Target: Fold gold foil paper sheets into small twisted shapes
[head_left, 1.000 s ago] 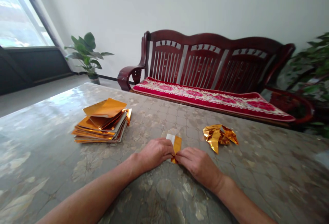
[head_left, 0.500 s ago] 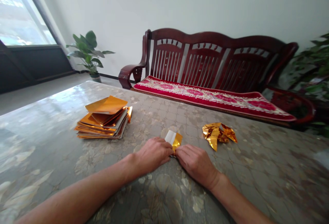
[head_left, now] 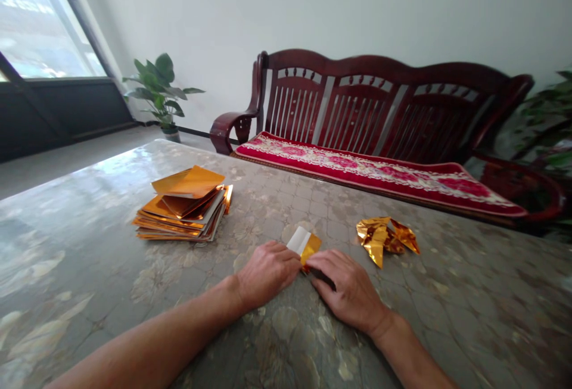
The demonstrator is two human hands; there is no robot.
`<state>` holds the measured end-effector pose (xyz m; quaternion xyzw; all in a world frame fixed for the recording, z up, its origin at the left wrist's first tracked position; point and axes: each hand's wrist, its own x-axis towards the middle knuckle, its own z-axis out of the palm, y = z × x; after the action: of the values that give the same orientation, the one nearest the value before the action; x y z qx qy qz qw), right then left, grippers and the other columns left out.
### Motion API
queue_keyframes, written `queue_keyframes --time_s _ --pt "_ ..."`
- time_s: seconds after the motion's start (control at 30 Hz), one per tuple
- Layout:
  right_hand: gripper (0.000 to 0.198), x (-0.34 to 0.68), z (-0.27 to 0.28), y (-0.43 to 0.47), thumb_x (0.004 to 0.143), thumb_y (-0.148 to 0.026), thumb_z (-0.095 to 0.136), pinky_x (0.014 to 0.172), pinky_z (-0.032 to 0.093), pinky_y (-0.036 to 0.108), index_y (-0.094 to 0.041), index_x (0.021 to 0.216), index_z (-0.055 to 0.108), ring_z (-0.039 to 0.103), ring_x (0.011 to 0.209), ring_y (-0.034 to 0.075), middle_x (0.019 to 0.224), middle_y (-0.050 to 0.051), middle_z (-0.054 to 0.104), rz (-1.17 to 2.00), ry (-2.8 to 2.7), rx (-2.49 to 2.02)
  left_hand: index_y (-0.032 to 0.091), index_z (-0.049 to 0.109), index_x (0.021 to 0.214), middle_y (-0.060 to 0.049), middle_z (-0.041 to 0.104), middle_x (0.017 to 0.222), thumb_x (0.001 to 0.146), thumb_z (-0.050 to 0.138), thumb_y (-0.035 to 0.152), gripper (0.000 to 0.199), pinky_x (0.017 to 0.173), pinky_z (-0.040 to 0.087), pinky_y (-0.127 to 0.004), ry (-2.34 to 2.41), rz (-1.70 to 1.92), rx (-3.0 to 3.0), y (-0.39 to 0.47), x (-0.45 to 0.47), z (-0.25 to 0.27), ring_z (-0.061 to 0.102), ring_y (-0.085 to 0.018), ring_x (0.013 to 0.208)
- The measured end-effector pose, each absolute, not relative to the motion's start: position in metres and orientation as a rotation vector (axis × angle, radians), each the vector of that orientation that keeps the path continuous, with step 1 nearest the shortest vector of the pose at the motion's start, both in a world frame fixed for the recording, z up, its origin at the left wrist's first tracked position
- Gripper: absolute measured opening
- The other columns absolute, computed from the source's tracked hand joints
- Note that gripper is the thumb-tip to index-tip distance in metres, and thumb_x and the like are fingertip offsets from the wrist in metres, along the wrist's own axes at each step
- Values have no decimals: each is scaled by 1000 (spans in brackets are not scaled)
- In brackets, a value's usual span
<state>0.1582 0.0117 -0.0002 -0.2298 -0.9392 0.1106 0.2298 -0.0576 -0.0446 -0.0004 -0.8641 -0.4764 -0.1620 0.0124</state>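
Left hand (head_left: 269, 274) palm-down, fingertips at the paper (head_left: 304, 243), grip hidden! Right hand (head_left: 348, 288) arches opposite, thumb parted from fingers; half a second ago, they were together. One paper between them on the table (head_left: 277, 198), one stack (head_left: 179, 210) left, one foil heap (head_left: 379, 240) right.

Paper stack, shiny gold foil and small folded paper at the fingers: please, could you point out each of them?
Paper stack (head_left: 181, 207): head view, on its middle.
Shiny gold foil (head_left: 379, 239): head view, near its middle.
Small folded paper (head_left: 310, 246): head view, on its gold part.
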Motion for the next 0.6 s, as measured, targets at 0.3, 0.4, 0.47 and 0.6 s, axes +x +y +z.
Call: queue_keyframes --time_s 0.3,0.4,0.47,0.6 --pt "19 139 -3 15 99 -25 47 80 43 36 -21 94 64 55 90 22 91 6 66 115 -2646 -664 24 70 92 0 68 99 101 43 30 29 82 44 -25 -1677 -586 -2687 -45 -65 0 62 -14 88" --pt "19 135 -2 15 99 -23 46 77 42 35 -20 89 62 54 88 22 88 6 62 119 -2672 -727 25 72 93 0 66 94 99 46 29 26 81 44 -24 -1791 -624 -2652 -47 -65 1 61 -14 89" --pt "18 133 -2 15 98 -23 46 76 41 34 -20 88 61 53 87 21 87 5 61 142 -2668 -753 25 72 93 0 66 91 97 51 27 22 80 44 -25 -1866 -639 -2621 -48 -66 1 61 -15 88" --pt "16 130 -2 17 98 -23 47 75 41 33 -20 89 59 52 86 21 87 4 61 170 -2650 -803 24 70 90 0 67 87 94 56 26 15 81 43 -27 -1977 -621 -2561 -50 -66 3 61 -17 87"
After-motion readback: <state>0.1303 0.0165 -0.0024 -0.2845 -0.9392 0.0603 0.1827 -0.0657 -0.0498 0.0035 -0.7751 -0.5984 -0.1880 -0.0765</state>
